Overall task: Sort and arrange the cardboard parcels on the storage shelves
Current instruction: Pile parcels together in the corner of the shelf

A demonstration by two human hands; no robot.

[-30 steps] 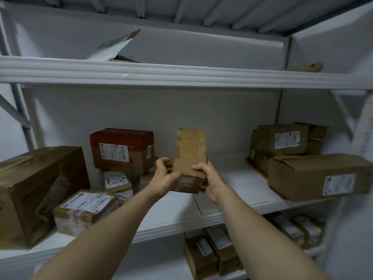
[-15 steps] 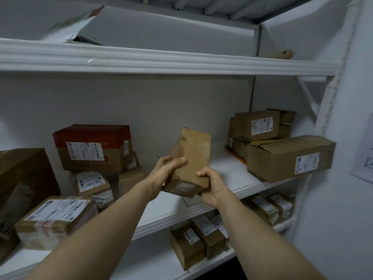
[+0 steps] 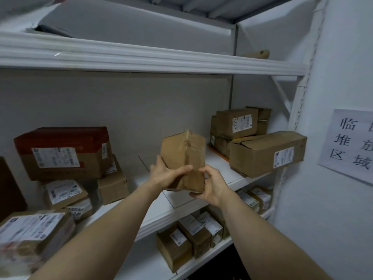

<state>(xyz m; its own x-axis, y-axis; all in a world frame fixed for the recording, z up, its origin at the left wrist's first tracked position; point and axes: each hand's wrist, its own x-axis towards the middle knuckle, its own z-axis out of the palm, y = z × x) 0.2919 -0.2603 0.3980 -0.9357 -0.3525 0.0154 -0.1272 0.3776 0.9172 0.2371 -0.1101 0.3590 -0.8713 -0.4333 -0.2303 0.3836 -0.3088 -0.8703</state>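
A small brown cardboard parcel (image 3: 184,156) stands upright in the air in front of the middle shelf (image 3: 238,179), one taped edge turned toward me. My left hand (image 3: 168,174) grips its lower left side, thumb across the front. My right hand (image 3: 213,183) holds its lower right corner from below. To the left on the shelf lies a pile with a red-topped box (image 3: 62,150) above smaller labelled parcels (image 3: 64,191). To the right sits a long brown box (image 3: 266,153) in front of stacked parcels (image 3: 235,123).
The white upper shelf (image 3: 161,61) runs overhead with a tan roll (image 3: 260,54) on it. Several labelled parcels (image 3: 193,232) stand on the lower shelf. A paper sign (image 3: 351,144) hangs on the right wall. A taped parcel (image 3: 30,237) lies at the near left.
The parcel has been turned in my hands so its taped edge faces me, and the view has swung right, bringing the right wall and its sign into sight.
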